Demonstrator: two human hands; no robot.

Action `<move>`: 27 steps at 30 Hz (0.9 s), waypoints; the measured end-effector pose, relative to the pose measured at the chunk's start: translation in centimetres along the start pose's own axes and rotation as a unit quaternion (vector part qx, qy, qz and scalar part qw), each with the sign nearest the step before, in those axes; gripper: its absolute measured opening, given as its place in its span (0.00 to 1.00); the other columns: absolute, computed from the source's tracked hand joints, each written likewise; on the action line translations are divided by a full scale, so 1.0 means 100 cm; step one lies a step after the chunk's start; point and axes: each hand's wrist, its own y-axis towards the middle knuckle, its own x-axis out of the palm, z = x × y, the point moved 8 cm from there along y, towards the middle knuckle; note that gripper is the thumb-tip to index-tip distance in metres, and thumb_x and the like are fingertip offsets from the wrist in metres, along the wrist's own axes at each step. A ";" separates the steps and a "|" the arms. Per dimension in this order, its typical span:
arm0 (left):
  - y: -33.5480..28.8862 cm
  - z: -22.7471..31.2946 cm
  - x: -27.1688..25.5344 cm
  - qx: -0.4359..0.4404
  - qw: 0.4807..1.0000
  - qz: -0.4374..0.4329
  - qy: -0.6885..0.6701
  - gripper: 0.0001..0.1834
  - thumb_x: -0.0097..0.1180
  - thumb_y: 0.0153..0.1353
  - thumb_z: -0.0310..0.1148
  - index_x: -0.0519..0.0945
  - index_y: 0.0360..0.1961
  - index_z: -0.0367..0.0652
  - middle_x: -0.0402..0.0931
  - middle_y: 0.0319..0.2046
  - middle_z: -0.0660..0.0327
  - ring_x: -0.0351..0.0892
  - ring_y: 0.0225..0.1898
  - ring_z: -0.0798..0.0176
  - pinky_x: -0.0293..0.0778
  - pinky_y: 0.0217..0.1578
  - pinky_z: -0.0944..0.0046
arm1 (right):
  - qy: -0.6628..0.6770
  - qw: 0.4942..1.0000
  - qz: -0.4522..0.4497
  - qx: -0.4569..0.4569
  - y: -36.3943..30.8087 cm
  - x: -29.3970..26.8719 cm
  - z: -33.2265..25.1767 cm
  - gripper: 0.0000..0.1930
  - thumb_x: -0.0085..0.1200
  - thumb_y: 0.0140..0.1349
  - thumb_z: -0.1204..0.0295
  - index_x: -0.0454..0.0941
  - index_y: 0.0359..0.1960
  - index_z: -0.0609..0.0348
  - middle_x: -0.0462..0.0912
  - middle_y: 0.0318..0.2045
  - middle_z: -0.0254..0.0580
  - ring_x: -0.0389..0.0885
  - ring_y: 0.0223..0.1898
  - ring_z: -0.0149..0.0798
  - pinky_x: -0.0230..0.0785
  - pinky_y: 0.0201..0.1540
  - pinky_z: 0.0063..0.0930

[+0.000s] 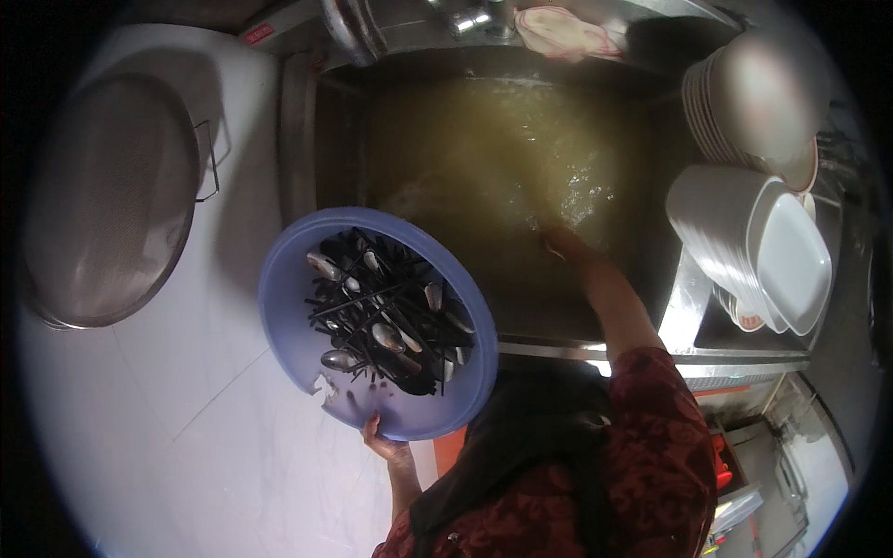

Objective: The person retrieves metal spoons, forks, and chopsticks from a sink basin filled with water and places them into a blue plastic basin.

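My left hand (385, 445) grips the near rim of a round blue-purple plastic basin (277, 302), which is tilted beside the sink's left front corner. The basin has a ragged broken spot near its lower left edge. Inside it lie many black chopsticks (379, 299) jumbled with metal spoons (388, 337) and what look like black spoons. My right hand (558, 240) reaches into the murky yellowish water (446, 158) of a metal sink (298, 149). Its fingers are under the surface and hidden, so whatever they may touch does not show.
Stacked round bowls (705, 98) and square white dishes (793, 256) stand along the sink's right side. A large round mesh strainer (112, 200) rests on the white counter (223, 391) at left. A pale cloth-like item (563, 33) lies behind the sink, near a metal pipe (353, 28).
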 end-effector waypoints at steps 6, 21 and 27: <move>-0.002 0.003 0.017 0.025 0.997 -0.059 -0.044 0.19 0.48 0.47 0.31 0.72 0.40 0.32 0.72 0.39 0.57 0.71 0.42 0.60 0.67 0.45 0.63 | -0.016 0.980 0.129 -0.154 -0.047 -0.025 -0.021 0.12 0.49 0.45 0.79 0.77 0.34 0.61 0.79 0.31 0.50 0.80 0.35 0.43 0.71 0.35 0.37; 0.044 0.023 0.010 -0.016 0.996 -0.072 -0.039 0.25 0.49 0.42 0.25 0.68 0.46 0.32 0.72 0.33 0.55 0.72 0.35 0.60 0.70 0.39 0.63 | 0.152 0.959 0.168 -0.171 -0.211 -0.106 -0.070 0.09 0.50 0.51 0.77 0.80 0.32 0.54 0.80 0.26 0.40 0.78 0.30 0.35 0.70 0.36 0.27; 0.044 0.049 -0.004 -0.034 0.999 -0.017 -0.037 0.27 0.50 0.40 0.25 0.69 0.47 0.32 0.74 0.33 0.55 0.73 0.35 0.60 0.70 0.36 0.65 | 0.201 0.851 -0.289 -0.391 -0.303 0.064 -0.268 0.07 0.56 0.51 0.73 0.79 0.32 0.58 0.79 0.32 0.38 0.76 0.37 0.32 0.67 0.42 0.23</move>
